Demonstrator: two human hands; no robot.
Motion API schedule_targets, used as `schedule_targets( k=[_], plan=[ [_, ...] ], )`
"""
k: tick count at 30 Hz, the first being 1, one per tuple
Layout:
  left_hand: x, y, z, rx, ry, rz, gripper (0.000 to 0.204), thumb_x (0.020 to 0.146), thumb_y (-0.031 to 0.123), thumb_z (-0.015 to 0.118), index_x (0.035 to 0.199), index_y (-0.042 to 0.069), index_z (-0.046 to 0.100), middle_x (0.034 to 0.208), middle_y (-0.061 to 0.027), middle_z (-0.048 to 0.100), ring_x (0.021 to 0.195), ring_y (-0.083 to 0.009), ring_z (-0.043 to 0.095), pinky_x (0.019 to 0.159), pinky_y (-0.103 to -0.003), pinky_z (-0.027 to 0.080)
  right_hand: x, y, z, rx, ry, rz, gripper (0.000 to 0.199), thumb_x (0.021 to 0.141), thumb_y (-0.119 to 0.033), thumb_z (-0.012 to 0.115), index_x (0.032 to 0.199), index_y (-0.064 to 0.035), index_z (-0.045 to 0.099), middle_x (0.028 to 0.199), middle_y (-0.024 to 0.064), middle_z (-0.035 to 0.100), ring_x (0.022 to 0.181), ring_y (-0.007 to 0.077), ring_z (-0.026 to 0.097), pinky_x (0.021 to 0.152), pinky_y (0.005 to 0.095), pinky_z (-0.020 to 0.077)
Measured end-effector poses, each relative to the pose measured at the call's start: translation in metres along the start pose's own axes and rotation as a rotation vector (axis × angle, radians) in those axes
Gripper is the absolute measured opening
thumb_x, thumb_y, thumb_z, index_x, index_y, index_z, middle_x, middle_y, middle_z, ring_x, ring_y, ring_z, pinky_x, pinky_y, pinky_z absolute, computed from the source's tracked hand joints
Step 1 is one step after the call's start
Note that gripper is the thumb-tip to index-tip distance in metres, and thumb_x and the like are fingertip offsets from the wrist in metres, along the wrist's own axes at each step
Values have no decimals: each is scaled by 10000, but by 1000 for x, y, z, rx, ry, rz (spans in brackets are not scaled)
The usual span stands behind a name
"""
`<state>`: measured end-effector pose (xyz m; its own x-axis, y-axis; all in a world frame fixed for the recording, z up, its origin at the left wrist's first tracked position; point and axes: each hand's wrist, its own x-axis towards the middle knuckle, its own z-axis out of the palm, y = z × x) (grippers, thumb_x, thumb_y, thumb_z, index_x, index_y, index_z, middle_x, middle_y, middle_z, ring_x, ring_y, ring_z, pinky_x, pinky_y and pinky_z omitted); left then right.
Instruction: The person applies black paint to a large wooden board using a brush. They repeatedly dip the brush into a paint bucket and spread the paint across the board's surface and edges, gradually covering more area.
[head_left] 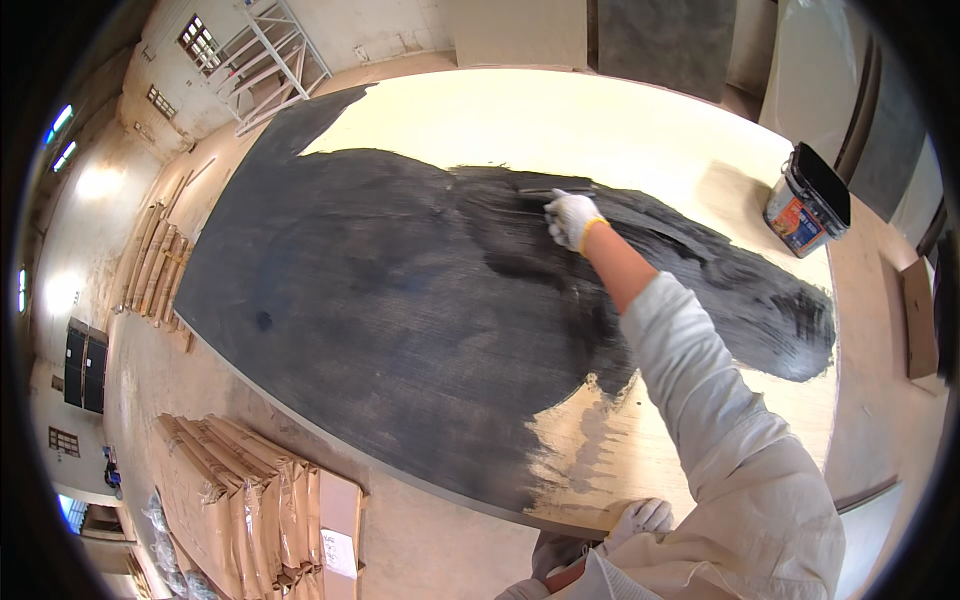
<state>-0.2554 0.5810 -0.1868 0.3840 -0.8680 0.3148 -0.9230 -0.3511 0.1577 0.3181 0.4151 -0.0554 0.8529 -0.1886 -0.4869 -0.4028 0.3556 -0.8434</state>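
A large pale board (440, 110) lies in front of me, much of it under a smeared black coating (380, 290). My right hand (573, 221), in a white work glove with a yellow cuff, is closed on a wide, flat, dark scraper (562, 187). The scraper's blade rests on the wet black streaks near the coating's far edge. At the board's near edge is my left hand (641, 517), also gloved, its fingers curled together; whatever they may hold is hidden. A black bucket (806, 200) with a colourful label stands on the board's far right corner.
Brown-wrapped flat packages (240, 490) lean in a stack at the lower left. More wrapped bundles (152, 262) stand beyond the board's left end. At the back are a white metal rack (275, 60) and upright dark panels (665, 45). A cardboard box (922, 320) sits far right.
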Motion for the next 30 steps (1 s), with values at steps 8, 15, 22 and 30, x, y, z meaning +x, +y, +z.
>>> schedule_targets(
  k=[8,15,22,30],
  plan=[
    [16,-6,-43,-186,251,-113,224,991,337,634,1116,156,673,1279,-23,637,1228,-203,620,862,-382,559,-123,4,-215,200,357,-14,699,1088,-115,554,1703,-373,344,717,-21,535,519,145,464,455,346,368],
    [15,-3,-13,-138,243,-16,190,1046,267,509,917,136,555,921,-23,493,898,-187,521,791,-350,460,-175,14,-309,256,553,31,593,1069,-175,518,1584,-467,487,623,-69,481,440,98,407,402,276,285],
    [9,16,-5,-238,-277,-11,204,901,296,599,996,119,631,1026,-13,580,1059,-190,601,859,-347,517,-107,2,-90,-14,8,15,714,1079,-129,514,1737,-256,269,643,-38,488,462,123,445,412,306,346],
    [14,2,-7,-109,279,-36,174,908,316,587,908,142,582,976,-9,553,940,-163,545,789,-292,465,23,18,162,-138,-178,93,186,1080,-232,567,910,-157,572,643,22,530,491,214,508,450,375,374]
  ],
)
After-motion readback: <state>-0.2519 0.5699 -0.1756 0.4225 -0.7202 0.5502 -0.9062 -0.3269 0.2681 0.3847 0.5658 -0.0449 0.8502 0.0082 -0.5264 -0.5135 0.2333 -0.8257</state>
